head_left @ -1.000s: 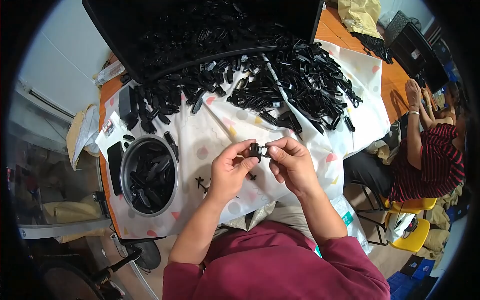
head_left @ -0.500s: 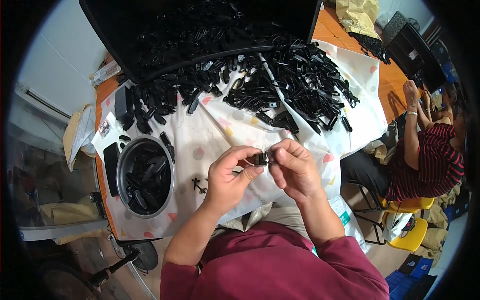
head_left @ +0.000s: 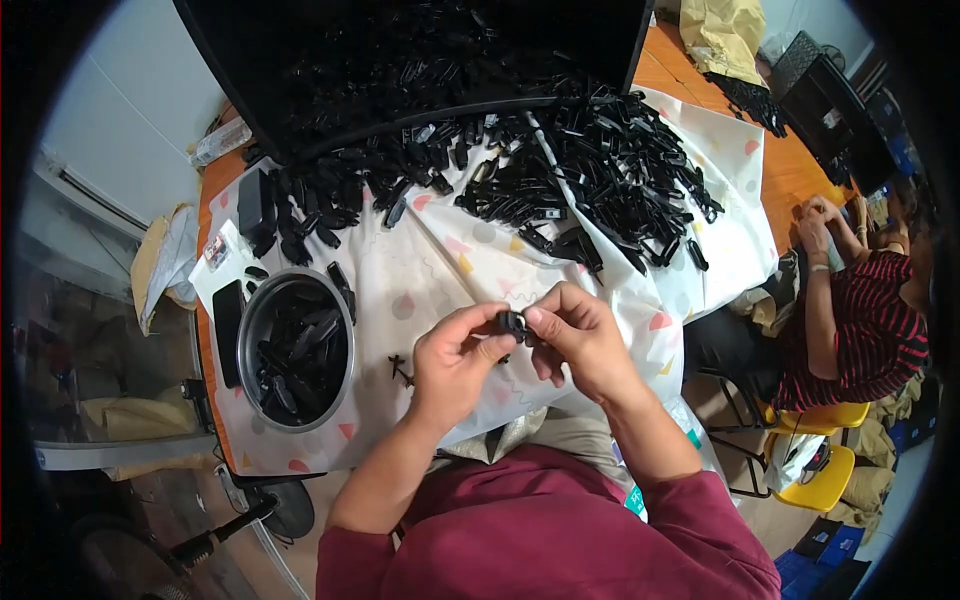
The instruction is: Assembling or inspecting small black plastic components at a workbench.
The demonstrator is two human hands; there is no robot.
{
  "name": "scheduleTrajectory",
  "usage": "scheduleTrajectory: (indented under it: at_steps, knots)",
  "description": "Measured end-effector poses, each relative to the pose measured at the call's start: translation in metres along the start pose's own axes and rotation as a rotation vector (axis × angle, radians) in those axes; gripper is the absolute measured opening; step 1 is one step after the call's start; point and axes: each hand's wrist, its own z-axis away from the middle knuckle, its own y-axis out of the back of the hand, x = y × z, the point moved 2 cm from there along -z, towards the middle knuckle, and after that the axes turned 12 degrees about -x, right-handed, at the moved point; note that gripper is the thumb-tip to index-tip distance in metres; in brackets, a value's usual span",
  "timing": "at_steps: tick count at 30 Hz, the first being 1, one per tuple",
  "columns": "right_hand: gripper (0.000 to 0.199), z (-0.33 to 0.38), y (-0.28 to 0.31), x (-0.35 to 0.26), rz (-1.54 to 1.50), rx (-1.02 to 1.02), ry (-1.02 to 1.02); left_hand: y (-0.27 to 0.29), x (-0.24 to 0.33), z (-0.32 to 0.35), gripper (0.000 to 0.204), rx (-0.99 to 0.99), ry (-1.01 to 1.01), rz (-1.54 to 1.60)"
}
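Over the near part of the covered table, my two hands meet at a small black plastic piece (head_left: 513, 322). My left hand (head_left: 452, 362) pinches it between thumb and fingers. From the other side, my right hand (head_left: 585, 345) has its thumb and forefinger closed at the piece's right end. Fingers hide much of it, so whether the right hand grips a separate part cannot be made out. Left of my hands, a metal bowl (head_left: 241, 352) holds black plastic parts (head_left: 315, 340). Small dark branched bits (head_left: 398, 366) lie between the bowl and my left hand.
A large black bin (head_left: 640, 50) full of black parts stands at the back. Loose black parts (head_left: 625, 175) are heaped before it on the patterned cloth (head_left: 400, 270). A dark phone (head_left: 228, 335) lies beside the bowl. Another person (head_left: 860, 320) sits at the right.
The black piece has turned between my fingers and come slightly left. My right hand has moved a little left with it. The other person's hands have come lower and together.
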Motion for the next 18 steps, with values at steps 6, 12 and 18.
scheduleTrajectory:
  at_steps: [6, 12, 18]
  knots:
    - [0.019, 0.008, 0.000, 0.021, 0.350, 0.106, 0.117, -0.014, -0.021, -0.001, 0.033, 0.084, 0.144, 0.495]
    - [0.020, -0.002, 0.013, 0.028, 0.303, 0.083, -0.067, -0.006, -0.040, -0.010, 0.027, 0.095, 0.234, 0.646]
    - [0.012, -0.054, 0.058, 0.024, 1.100, 0.294, 0.088, 0.008, -0.074, -0.050, 0.024, 0.295, 0.228, 0.689]
